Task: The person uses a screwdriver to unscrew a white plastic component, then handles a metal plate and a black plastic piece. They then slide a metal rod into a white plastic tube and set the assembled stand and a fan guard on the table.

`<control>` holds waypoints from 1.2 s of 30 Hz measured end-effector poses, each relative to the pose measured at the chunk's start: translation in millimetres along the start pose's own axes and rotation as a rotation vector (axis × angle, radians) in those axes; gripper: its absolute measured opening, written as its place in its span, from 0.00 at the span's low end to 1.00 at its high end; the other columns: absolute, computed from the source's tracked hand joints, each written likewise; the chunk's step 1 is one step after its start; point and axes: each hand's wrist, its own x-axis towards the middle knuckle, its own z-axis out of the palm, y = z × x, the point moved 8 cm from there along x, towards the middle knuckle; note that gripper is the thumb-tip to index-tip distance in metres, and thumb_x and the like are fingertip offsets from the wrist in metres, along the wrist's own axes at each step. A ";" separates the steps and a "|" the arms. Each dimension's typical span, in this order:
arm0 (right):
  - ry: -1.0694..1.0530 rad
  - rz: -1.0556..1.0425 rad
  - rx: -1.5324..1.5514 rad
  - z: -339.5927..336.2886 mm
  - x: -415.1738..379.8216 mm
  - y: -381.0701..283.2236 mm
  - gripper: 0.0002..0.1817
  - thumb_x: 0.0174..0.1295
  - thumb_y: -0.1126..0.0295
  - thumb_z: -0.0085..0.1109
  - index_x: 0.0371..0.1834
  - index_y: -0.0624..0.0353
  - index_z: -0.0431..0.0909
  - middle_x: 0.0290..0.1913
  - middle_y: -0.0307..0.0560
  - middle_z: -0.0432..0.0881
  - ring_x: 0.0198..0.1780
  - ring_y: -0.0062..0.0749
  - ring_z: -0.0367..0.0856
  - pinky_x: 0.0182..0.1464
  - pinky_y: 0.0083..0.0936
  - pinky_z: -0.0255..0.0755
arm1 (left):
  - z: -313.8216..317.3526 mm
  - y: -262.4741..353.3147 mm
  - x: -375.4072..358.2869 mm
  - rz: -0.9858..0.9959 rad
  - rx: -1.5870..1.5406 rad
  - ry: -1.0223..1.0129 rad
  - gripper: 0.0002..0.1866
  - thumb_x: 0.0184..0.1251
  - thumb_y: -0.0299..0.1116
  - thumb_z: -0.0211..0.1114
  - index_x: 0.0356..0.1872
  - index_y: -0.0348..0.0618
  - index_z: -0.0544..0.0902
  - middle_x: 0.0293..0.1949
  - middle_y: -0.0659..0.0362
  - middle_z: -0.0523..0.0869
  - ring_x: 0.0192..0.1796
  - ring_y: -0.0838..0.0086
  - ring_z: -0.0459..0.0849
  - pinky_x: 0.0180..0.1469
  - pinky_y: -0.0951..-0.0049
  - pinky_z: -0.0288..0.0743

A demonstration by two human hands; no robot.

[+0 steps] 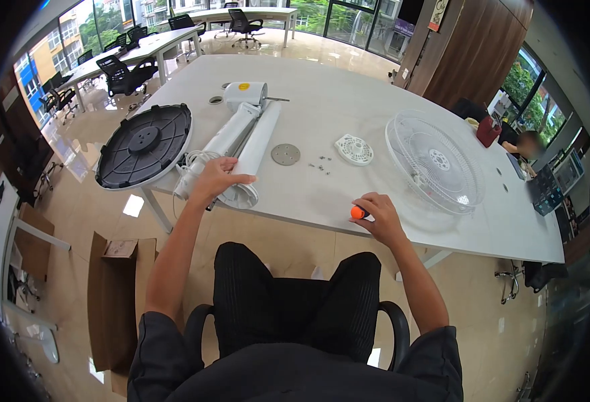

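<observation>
My left hand (216, 179) is closed over the lower end of a white fan pole (260, 137), thumb stretched to the right across it. Beside that pole lies another white tube (231, 130) with a coiled white cord (198, 158). Behind them sits a white fan motor housing (246, 95) with a yellow sticker and a thin metal shaft. At the table's front edge my right hand (383, 218) pinches an orange-and-black screwdriver handle (358, 212), its orange round end showing; the rest is hidden by my fingers. Several small screws (322, 165) lie between the hands, farther back.
A round black ribbed base (144, 139) lies at the table's left edge. Near the middle are a grey metal disc (285, 154) and a white perforated plastic part (354, 149). A fan grille (435, 161) lies right. An open cardboard box (111, 305) stands on the floor. Another person sits far right.
</observation>
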 end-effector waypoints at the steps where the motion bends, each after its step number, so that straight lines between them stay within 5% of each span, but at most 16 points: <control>1: 0.005 -0.005 0.006 2.3 0.7 5.1 0.22 0.51 0.64 0.77 0.48 0.53 0.80 0.44 0.40 0.81 0.47 0.40 0.82 0.52 0.38 0.75 | -1.8 7.0 -0.9 0.044 0.136 0.063 0.49 0.38 0.47 0.85 0.61 0.23 0.76 0.54 0.44 0.84 0.54 0.64 0.84 0.60 0.68 0.75; 3: -0.040 -0.113 -0.043 15.8 1.6 5.9 0.21 0.51 0.67 0.75 0.50 0.50 0.81 0.47 0.40 0.80 0.54 0.37 0.79 0.61 0.39 0.71 | 1.2 17.7 -6.7 0.058 0.195 0.089 0.49 0.36 0.48 0.86 0.59 0.23 0.78 0.54 0.43 0.84 0.55 0.62 0.84 0.61 0.67 0.74; 8: 0.056 -0.193 -0.096 23.7 -4.0 14.6 0.23 0.49 0.71 0.74 0.50 0.48 0.82 0.50 0.41 0.81 0.56 0.38 0.80 0.63 0.40 0.71 | -2.6 23.4 0.7 0.104 0.313 0.132 0.47 0.32 0.51 0.87 0.53 0.25 0.82 0.51 0.44 0.86 0.56 0.60 0.84 0.62 0.65 0.74; 16: 0.095 -0.138 -0.075 32.7 -21.6 44.4 0.22 0.49 0.78 0.71 0.50 0.48 0.84 0.54 0.49 0.81 0.60 0.46 0.79 0.64 0.45 0.72 | -19.0 22.3 -21.7 0.125 0.379 0.296 0.42 0.41 0.56 0.82 0.51 0.31 0.85 0.48 0.46 0.88 0.49 0.63 0.88 0.56 0.68 0.78; 19: 0.042 0.016 0.017 36.2 -20.0 63.4 0.20 0.53 0.82 0.63 0.50 0.55 0.83 0.60 0.56 0.78 0.65 0.54 0.75 0.66 0.44 0.70 | -22.9 43.1 -69.5 0.427 0.307 0.494 0.29 0.52 0.49 0.78 0.47 0.35 0.86 0.48 0.47 0.88 0.51 0.58 0.86 0.57 0.65 0.77; 23: 0.005 0.092 0.084 43.1 -14.5 69.5 0.17 0.54 0.84 0.57 0.48 0.63 0.80 0.65 0.60 0.75 0.70 0.59 0.69 0.71 0.45 0.63 | -42.4 28.7 -169.0 0.589 0.314 0.737 0.18 0.56 0.37 0.78 0.45 0.39 0.86 0.49 0.49 0.87 0.52 0.58 0.85 0.55 0.63 0.77; 27: -0.022 0.071 0.074 52.4 -19.6 83.0 0.15 0.56 0.83 0.57 0.48 0.64 0.79 0.67 0.61 0.73 0.71 0.60 0.68 0.71 0.44 0.62 | -110.1 -85.6 -277.2 0.278 0.622 1.019 0.15 0.57 0.32 0.76 0.46 0.41 0.87 0.44 0.53 0.88 0.46 0.60 0.86 0.54 0.63 0.77; 29: -0.023 0.067 0.068 54.4 -19.7 80.5 0.15 0.57 0.82 0.57 0.48 0.65 0.79 0.67 0.61 0.73 0.71 0.59 0.68 0.71 0.43 0.63 | -160.3 -157.2 -338.4 0.087 0.748 1.046 0.15 0.59 0.36 0.74 0.45 0.40 0.87 0.44 0.52 0.88 0.49 0.58 0.84 0.54 0.62 0.76; 31: -0.037 0.090 0.033 56.6 -20.7 83.4 0.16 0.62 0.79 0.59 0.54 0.64 0.79 0.68 0.63 0.72 0.70 0.58 0.69 0.71 0.42 0.63 | -207.4 -238.6 -410.4 -0.261 0.748 1.114 0.25 0.54 0.50 0.77 0.43 0.38 0.86 0.44 0.49 0.87 0.52 0.55 0.84 0.59 0.60 0.75; 34: 0.052 0.067 -0.027 52.7 -21.5 80.3 0.19 0.63 0.77 0.60 0.59 0.65 0.77 0.68 0.63 0.72 0.70 0.58 0.69 0.71 0.43 0.63 | -233.3 -330.2 -511.6 -0.523 0.967 1.121 0.38 0.44 0.63 0.78 0.45 0.36 0.86 0.45 0.49 0.87 0.55 0.53 0.83 0.63 0.59 0.73; 36: 0.070 0.056 -0.015 50.9 -23.0 79.7 0.21 0.64 0.76 0.60 0.61 0.66 0.75 0.68 0.63 0.73 0.69 0.58 0.70 0.71 0.45 0.63 | -232.2 -393.2 -549.7 -0.910 0.921 0.817 0.47 0.34 0.69 0.79 0.47 0.34 0.85 0.45 0.48 0.88 0.55 0.53 0.84 0.64 0.59 0.74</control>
